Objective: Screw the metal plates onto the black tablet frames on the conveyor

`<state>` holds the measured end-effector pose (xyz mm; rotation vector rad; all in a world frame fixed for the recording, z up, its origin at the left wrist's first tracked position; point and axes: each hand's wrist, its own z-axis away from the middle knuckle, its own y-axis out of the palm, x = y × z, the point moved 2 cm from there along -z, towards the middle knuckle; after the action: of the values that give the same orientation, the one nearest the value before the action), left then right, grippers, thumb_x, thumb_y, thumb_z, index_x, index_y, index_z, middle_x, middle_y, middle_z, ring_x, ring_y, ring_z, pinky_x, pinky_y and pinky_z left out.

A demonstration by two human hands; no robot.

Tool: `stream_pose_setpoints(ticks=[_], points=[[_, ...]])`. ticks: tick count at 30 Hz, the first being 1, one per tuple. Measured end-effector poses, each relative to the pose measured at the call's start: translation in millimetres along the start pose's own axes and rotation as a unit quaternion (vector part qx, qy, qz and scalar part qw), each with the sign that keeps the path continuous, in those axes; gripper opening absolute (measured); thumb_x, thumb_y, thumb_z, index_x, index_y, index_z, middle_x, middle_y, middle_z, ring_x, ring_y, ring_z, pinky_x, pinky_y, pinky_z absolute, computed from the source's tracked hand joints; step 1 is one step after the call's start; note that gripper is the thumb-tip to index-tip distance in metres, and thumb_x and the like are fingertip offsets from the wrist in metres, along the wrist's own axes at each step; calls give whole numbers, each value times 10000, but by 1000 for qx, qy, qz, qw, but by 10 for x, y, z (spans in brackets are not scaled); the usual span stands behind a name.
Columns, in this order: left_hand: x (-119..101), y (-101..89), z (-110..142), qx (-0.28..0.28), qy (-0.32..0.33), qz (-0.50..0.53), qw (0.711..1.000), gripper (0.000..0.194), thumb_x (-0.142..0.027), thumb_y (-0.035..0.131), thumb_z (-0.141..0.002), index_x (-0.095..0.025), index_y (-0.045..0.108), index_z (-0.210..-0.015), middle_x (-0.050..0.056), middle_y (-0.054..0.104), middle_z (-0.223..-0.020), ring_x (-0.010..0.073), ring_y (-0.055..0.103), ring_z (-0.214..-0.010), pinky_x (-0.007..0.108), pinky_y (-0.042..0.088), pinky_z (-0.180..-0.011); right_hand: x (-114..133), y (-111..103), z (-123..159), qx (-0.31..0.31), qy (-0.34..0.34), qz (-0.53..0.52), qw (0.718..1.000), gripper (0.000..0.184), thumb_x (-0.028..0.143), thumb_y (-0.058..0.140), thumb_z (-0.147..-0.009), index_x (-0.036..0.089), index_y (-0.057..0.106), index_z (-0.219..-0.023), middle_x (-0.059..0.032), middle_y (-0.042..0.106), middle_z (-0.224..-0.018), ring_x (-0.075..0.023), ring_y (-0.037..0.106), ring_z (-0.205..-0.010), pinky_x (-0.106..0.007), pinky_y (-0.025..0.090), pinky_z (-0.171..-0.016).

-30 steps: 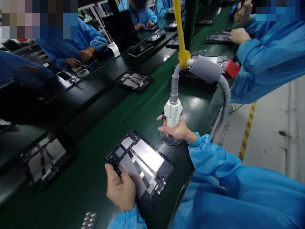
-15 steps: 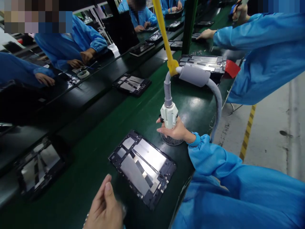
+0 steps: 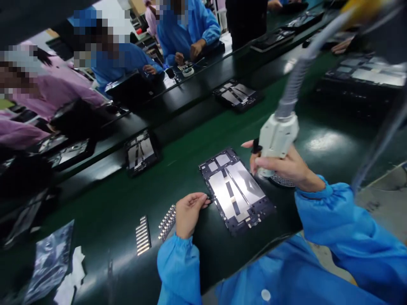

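Observation:
In the head view an opened tablet (image 3: 237, 190) lies on the green work surface, its silver plates and dark flex cables facing up. My left hand (image 3: 190, 210) is at its left edge, thumb and fingers pinched together. What the fingertips hold, if anything, is too small to make out. Wrapped around a white handheld tool (image 3: 277, 137) with a ribbed grey hose, my right hand (image 3: 286, 165) is above the tablet's upper right side. A round perforated dark disc (image 3: 282, 182) shows partly under that hand. Left of my left hand lie strips of small parts (image 3: 143, 235) with shiny ends.
A clear plastic bag (image 3: 51, 260) and torn white paper (image 3: 71, 275) lie at lower left. Other opened tablets (image 3: 141, 150) rest farther along the line, with a stack of them (image 3: 365, 80) at right. The grey hose crosses the upper right. Co-workers sit opposite.
My view has swung left. My left hand has gone from loosely raised below the tablet to pinching at its left edge. The white tool, still in my right hand, is now closer to the tablet.

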<state>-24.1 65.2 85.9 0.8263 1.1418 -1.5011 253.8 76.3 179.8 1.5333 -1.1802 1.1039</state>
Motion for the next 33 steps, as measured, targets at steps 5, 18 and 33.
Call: stream_pose_setpoints(ticks=[5,18,33], points=[[-81,136,-212,15,57,-78,995,272,-374,677,-677,-122,685,-780,70,674,-680,151,630,-607,224,482,-504,-123,524,-168,54,36,-11,998,349,359,706,-775,97,616,-987,12,559,-516,-119,535,-426,-236,435,-427],[-221,161,-450,79,-17,-77,994,197,-113,706,-659,-99,598,-824,32,625,-617,150,616,-504,205,453,-397,-509,1317,-513,-12,31,15,999,416,399,823,-602,120,634,-847,19,562,-566,-122,548,-533,-255,473,-517],[-259,152,-469,98,-50,-47,993,91,-23,611,-693,-99,586,-736,31,617,-573,150,635,-511,177,460,-397,-729,1356,-569,-2,62,45,997,350,302,805,-596,118,650,-850,17,572,-564,-122,546,-513,-259,465,-530]])
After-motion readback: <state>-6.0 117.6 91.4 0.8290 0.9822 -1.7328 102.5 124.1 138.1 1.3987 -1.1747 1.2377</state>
